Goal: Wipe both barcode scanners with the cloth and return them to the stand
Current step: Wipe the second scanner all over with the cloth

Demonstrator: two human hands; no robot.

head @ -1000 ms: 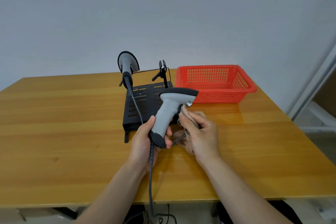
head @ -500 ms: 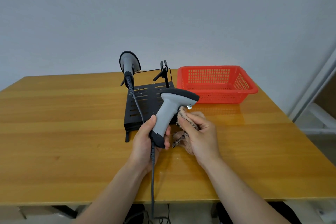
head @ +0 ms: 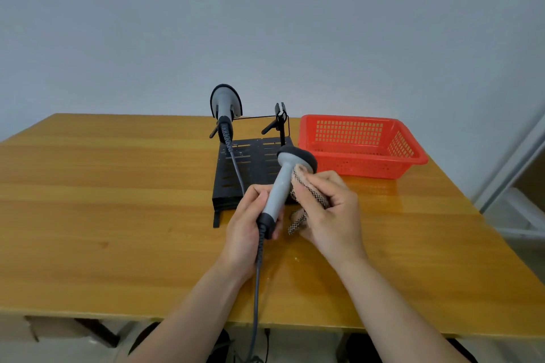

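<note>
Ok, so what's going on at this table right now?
A person is wiping one barcode scanner. Their left hand grips the bottom of its handle, and the right hand presses a checked cloth against it just under the head. The second scanner sits in the black stand behind, whose other cradle is free. A red basket stands right of the stand.
</note>
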